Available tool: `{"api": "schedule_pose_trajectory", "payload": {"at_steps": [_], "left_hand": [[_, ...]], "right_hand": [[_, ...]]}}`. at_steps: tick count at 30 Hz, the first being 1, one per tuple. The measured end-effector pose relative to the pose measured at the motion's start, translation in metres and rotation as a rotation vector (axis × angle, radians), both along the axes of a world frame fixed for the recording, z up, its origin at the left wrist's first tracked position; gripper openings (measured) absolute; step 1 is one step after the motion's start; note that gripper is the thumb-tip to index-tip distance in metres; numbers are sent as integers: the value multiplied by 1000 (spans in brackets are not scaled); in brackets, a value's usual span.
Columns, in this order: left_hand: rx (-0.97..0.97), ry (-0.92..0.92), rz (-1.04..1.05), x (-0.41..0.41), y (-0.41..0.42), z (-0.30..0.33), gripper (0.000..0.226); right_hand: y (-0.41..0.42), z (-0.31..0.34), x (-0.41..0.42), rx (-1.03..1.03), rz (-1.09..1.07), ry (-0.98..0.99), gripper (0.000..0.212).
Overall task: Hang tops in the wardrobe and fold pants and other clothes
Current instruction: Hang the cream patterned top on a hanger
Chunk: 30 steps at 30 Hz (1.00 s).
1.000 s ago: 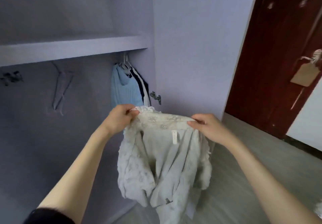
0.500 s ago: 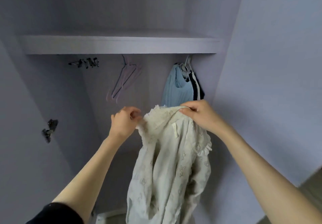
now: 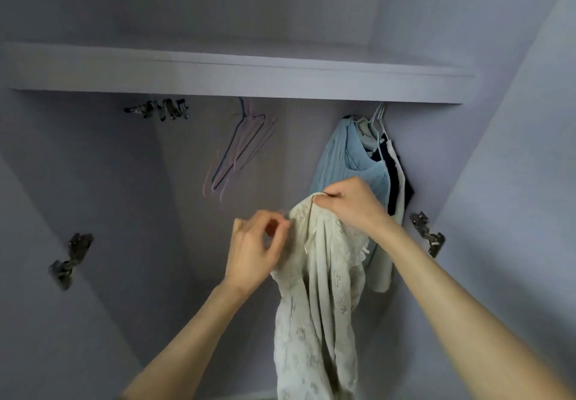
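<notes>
A cream lace top [image 3: 318, 300] hangs in front of the open wardrobe. My right hand [image 3: 346, 203] pinches its collar at the top, and the fabric drapes down from there. My left hand [image 3: 255, 250] sits at the top's left edge with curled fingers; it is blurred, so whether it grips the fabric is unclear. Empty pink and dark hangers [image 3: 240, 150] hang under the shelf, up and left of my hands. A light blue top [image 3: 343, 156] and dark and white garments [image 3: 396, 175] hang at the right, just behind my right hand.
A lilac shelf [image 3: 237, 78] spans the wardrobe above the hanging space. Metal clips [image 3: 159, 110] hang at the upper left. Door hinges sit on the left wall [image 3: 70, 259] and the right wall [image 3: 427, 233]. Between the empty hangers and the blue top there is open rail space.
The view has moved closer into the wardrobe. My hands have come together, bunching the collar. My left hand has dropped lower and slid off the collar's top edge.
</notes>
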<state>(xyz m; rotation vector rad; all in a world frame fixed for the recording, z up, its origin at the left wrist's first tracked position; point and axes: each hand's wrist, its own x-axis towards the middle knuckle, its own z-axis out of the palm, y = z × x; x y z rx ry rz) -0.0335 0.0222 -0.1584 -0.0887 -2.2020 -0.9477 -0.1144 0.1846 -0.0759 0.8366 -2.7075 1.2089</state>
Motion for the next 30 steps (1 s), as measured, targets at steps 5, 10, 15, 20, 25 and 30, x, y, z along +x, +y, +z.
{"api": "schedule_pose_trajectory", "payload": {"at_steps": [5,10,15,20,25,30], "left_hand": [[-215,-120,50,-33,2,-18,30],[-113,-195,85,-62,7,-18,22],[-102,-289,162,-84,-7,-12,17],[-14,-230,231,-97,-20,2,12],[-128,-264,242,-104,-45,25,7],[-309,-375,86,-104,-64,32,16]], "right_hand": [[-7,-13,-28,-26,56,-44,49],[-4,-10,-52,-21,184,-78,54],[10,-4,-78,36,170,-27,50],[13,-8,-96,86,166,-3,35],[14,-20,-107,375,207,47,13],[7,-35,-119,567,133,209,13]]}}
